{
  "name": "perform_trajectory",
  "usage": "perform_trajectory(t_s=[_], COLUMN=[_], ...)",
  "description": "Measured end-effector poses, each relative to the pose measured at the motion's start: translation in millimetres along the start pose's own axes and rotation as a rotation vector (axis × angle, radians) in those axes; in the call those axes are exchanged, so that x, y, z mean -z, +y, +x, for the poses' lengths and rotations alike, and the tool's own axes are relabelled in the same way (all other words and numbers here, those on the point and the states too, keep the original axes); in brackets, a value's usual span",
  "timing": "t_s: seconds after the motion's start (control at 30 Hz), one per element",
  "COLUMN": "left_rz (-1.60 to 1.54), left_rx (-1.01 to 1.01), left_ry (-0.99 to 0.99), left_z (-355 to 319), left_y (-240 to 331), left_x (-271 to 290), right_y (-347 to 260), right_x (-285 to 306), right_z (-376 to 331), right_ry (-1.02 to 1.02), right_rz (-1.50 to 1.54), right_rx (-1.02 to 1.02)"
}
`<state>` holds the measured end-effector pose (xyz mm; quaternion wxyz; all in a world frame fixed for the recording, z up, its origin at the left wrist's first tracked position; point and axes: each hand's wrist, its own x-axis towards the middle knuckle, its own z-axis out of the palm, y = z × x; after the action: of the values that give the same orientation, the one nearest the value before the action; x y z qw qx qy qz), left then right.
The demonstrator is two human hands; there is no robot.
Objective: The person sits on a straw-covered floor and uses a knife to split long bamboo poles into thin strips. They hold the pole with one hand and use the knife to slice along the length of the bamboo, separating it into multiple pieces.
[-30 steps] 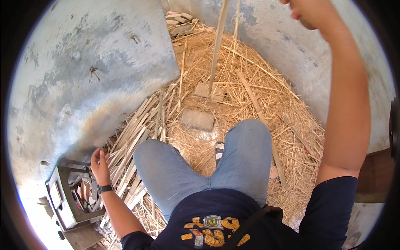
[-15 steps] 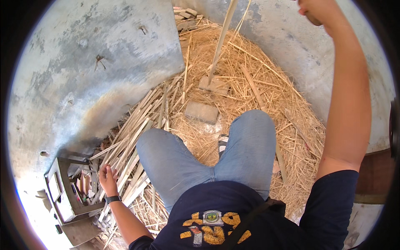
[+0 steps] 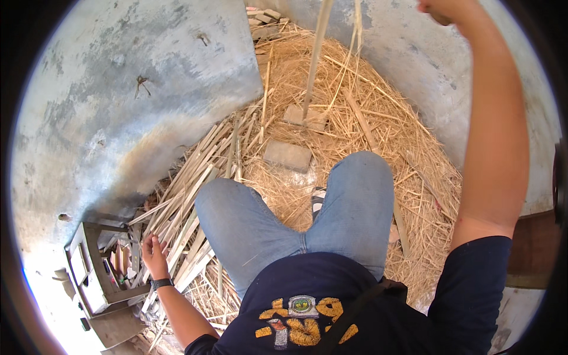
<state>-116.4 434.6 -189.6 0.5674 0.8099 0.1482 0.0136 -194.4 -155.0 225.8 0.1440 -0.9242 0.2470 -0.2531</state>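
Observation:
My right hand (image 3: 452, 9) is raised at the top right edge, partly cut off by the frame. Its fingers are closed around something dark brown that I cannot make out. To the left of it, a long pale bamboo strip (image 3: 315, 59) rises from a brick (image 3: 306, 117) on the floor and runs out of the top of the view. Thin loose slivers (image 3: 357, 29) hang beside this strip. My left hand (image 3: 155, 257), a dark band on its wrist, hovers at the lower left with loosely bent fingers and nothing visible in it. Long split strips (image 3: 183, 177) lie nearest to it.
Straw-like shavings (image 3: 408, 165) cover the floor between grey walls (image 3: 160, 71). Another brick (image 3: 287, 155) lies in front of my knees. At the left stands a wooden box (image 3: 97, 272) with odds and ends inside. More bricks (image 3: 263, 18) are piled at the back.
My right hand has shifted slightly up and left. The thin slivers beside the upright strip now hang much farther down, and the strip has moved slightly. My left hand stays about where it was.

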Motion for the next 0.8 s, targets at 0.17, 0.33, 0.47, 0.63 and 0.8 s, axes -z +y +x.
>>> perform_trajectory(t_s=[0.17, 0.33, 0.47, 0.63, 0.8], left_rz=[-0.024, -0.068, -0.041, -0.025, -0.062], left_rx=[0.033, 0.003, 0.002, 0.037, 0.025], left_ry=[-0.04, -0.004, 0.007, 0.031, 0.0], left_z=[0, -1, 0, -9, -1], left_y=[-8, 7, -1, 1, 2], left_x=[-11, -3, 5, 14, -3], right_y=[7, 13, -3, -1, 10], right_x=[-2, -33, -12, -4, -28], right_z=[-3, 14, 12, 2, 16], right_ry=[-0.031, -0.076, -0.052, -0.115, -0.073], right_rz=[-0.081, 0.133, 0.13, 0.089, 0.067], right_rx=[-0.135, 0.007, -0.029, -0.018, -0.078])
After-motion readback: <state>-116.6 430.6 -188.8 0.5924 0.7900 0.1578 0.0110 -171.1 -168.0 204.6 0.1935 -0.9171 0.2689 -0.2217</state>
